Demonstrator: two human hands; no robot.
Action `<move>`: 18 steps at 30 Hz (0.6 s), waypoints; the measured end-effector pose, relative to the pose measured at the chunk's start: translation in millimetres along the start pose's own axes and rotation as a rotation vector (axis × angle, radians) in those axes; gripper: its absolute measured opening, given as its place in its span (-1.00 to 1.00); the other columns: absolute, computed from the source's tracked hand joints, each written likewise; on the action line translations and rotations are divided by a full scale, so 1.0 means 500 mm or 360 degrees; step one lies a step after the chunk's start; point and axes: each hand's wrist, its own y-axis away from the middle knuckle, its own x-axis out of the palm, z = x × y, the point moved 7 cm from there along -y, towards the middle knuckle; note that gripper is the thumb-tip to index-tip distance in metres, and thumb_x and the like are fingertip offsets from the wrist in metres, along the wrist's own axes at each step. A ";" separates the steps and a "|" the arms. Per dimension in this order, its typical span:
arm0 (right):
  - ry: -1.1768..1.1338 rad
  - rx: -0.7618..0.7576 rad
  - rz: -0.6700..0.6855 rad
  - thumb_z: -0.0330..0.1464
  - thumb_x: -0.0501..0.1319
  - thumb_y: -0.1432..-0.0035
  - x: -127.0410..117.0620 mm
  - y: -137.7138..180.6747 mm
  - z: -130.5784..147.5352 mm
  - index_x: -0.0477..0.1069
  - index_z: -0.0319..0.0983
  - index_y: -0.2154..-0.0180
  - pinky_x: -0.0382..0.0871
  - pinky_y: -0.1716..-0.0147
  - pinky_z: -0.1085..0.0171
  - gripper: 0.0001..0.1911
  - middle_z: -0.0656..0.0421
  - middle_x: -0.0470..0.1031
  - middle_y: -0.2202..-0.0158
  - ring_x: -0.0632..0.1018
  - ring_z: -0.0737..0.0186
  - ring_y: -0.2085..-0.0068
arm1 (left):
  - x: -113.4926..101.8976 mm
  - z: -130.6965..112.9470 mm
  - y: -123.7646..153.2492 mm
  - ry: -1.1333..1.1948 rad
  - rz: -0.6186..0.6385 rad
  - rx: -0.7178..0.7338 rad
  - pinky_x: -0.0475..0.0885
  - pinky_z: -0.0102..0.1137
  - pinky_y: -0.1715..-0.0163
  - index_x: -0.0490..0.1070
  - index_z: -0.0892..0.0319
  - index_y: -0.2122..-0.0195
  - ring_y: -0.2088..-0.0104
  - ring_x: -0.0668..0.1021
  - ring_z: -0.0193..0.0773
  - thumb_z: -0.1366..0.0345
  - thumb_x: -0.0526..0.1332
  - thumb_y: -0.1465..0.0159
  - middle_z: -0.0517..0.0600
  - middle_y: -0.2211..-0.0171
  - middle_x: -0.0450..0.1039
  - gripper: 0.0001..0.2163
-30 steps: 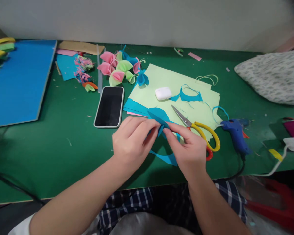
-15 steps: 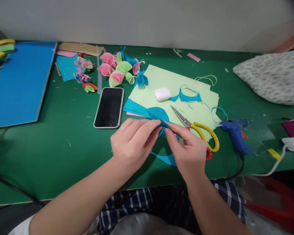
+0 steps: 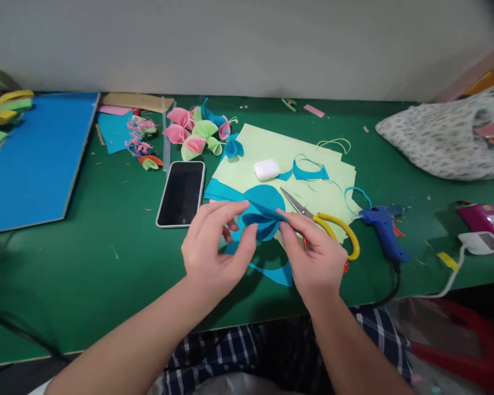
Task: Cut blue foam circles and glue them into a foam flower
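Both my hands work a folded blue paper circle [image 3: 263, 211] just above the green table [image 3: 107, 258]. My left hand [image 3: 214, 247] pinches its left side, thumb on the near flap and fingers curled behind. At the right end of the fold my right hand [image 3: 316, 255] grips the same piece between thumb and fingertips. A blue paper offcut [image 3: 274, 271] lies on the table under the hands. Yellow-handled scissors [image 3: 325, 225] lie just behind my right hand, partly hidden by it.
Light green sheets [image 3: 280, 156] lie over blue ones, with a white earbud case [image 3: 267, 169] and blue scraps [image 3: 308, 171] on top. A phone [image 3: 181, 193] lies left of them. Paper flowers [image 3: 197, 131] sit behind. A blue glue gun [image 3: 381, 230], a blue board [image 3: 28, 159] and a patterned cloth bag [image 3: 440, 140] surround.
The blue circle has opened out from a tight pinch into a wider fold with its flap raised. My left thumb has shifted onto the near flap. The view has tilted slightly up.
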 end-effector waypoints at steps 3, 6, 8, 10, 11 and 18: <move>0.0037 -0.0028 0.0027 -0.47 0.19 -0.17 0.000 -0.002 0.005 0.57 -0.13 0.21 0.56 0.12 0.14 -0.78 0.22 0.66 0.25 0.64 0.17 0.19 | 0.006 0.001 0.000 0.0019 0.0045 -0.0037 0.44 -0.51 0.55 0.43 0.21 0.24 0.47 0.47 -0.41 0.52 0.25 -0.12 -0.03 0.33 0.47 -0.81; 0.0036 -0.0052 0.0079 -0.48 0.19 -0.17 0.003 -0.001 0.007 0.56 -0.15 0.21 0.55 0.11 0.12 -0.78 0.20 0.66 0.24 0.64 0.16 0.18 | 0.009 0.004 -0.001 0.0044 0.0065 -0.0083 0.47 -0.52 0.53 0.44 0.22 0.31 0.44 0.51 -0.39 0.54 0.24 -0.12 -0.03 0.36 0.47 -0.86; 0.0026 -0.0065 0.0105 -0.49 0.19 -0.16 0.006 0.001 0.008 0.56 -0.14 0.20 0.54 0.10 0.11 -0.78 0.20 0.65 0.23 0.63 0.17 0.17 | 0.011 0.007 -0.001 0.0055 0.0077 -0.0109 0.48 -0.53 0.52 0.44 0.21 0.34 0.42 0.53 -0.37 0.53 0.24 -0.12 -0.04 0.39 0.47 -0.88; 0.0018 -0.0068 0.0117 -0.50 0.19 -0.17 0.007 0.001 0.008 0.55 -0.14 0.20 0.54 0.09 0.11 -0.77 0.21 0.65 0.23 0.63 0.18 0.16 | 0.014 0.010 -0.001 0.0022 0.0100 -0.0121 0.49 -0.54 0.52 0.44 0.21 0.37 0.42 0.53 -0.38 0.52 0.24 -0.12 -0.04 0.41 0.49 -0.91; 0.0012 -0.0068 0.0117 -0.50 0.18 -0.17 0.007 0.001 0.009 0.54 -0.14 0.20 0.54 0.09 0.12 -0.77 0.21 0.65 0.23 0.63 0.19 0.16 | 0.015 0.010 -0.002 -0.0005 0.0108 -0.0120 0.49 -0.55 0.52 0.44 0.21 0.38 0.43 0.53 -0.38 0.51 0.25 -0.13 -0.05 0.41 0.50 -0.92; -0.0105 0.0006 0.0323 -0.52 0.15 -0.14 0.018 0.008 0.002 0.42 -0.14 0.03 0.51 0.07 0.12 -0.65 0.14 0.59 0.10 0.58 0.18 0.08 | 0.011 -0.001 -0.004 -0.0209 0.0155 0.0033 0.53 -0.52 0.35 0.47 0.18 0.38 0.39 0.58 -0.37 0.50 0.26 -0.17 -0.05 0.40 0.56 -0.91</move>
